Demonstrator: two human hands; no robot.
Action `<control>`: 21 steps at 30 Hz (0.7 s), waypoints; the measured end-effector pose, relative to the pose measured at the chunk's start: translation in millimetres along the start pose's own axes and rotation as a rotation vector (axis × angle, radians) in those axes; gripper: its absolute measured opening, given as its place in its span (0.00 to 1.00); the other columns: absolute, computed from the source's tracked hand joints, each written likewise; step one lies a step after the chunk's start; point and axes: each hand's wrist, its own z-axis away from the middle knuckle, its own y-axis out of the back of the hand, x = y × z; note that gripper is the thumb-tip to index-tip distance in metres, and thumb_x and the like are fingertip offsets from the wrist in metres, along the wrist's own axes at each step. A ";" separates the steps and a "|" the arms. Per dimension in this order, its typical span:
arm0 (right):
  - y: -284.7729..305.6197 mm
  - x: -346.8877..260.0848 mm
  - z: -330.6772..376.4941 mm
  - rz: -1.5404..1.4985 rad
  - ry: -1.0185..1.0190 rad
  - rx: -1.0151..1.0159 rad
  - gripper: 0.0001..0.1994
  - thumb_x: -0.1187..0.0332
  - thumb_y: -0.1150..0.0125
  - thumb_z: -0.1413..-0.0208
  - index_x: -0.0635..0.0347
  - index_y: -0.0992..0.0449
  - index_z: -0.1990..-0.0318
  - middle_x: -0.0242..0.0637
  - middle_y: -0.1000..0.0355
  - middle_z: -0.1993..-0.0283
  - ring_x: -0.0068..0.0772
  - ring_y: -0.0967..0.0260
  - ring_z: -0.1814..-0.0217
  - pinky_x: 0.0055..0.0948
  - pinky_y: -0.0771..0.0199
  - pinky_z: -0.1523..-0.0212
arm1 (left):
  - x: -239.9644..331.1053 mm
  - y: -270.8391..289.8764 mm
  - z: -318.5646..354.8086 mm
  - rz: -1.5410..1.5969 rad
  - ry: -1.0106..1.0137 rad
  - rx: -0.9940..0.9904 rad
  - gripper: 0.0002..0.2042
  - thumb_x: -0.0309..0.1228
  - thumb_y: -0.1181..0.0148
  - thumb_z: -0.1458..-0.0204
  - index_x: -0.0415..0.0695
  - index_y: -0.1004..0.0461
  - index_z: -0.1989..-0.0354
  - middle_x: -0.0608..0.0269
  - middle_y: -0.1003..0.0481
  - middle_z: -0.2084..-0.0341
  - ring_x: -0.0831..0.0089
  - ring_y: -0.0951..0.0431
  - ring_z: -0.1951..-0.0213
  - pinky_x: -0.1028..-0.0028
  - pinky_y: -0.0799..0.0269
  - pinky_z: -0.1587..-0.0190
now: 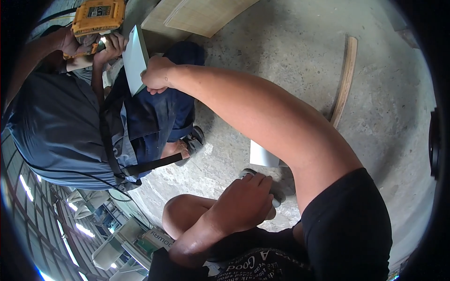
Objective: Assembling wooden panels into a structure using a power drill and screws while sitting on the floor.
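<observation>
My right hand (158,76) reaches across to the left and grips the edge of a white panel (134,63), fingers curled round it. The panel stands tilted beside a co-worker's dark trousers. Close to my body, my left hand (246,199) hangs by my bent knee with its fingers curled under; what they hold, if anything, is hidden. A co-worker's hands (110,48) are at the panel's far side with a yellow-and-black cordless power tool (98,18). The tool's working end is hard to make out.
The co-worker in a dark grey top (61,131) sits close on the left. Plywood sheets (201,16) lie at the top. A curved wooden strip (346,77) rests on the concrete floor (281,42), and another white piece (262,155) lies under my right arm.
</observation>
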 end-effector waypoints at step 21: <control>9.8 11.0 -16.9 -0.017 -0.053 -0.028 0.19 0.61 0.46 0.32 0.73 0.20 0.53 0.40 0.19 0.67 0.30 0.19 0.71 0.28 0.15 0.71 | 2.0 41.7 -4.5 0.048 0.068 -0.024 0.13 0.35 0.41 0.42 0.35 0.29 0.59 0.48 0.24 0.66 0.50 0.21 0.62 0.55 0.24 0.57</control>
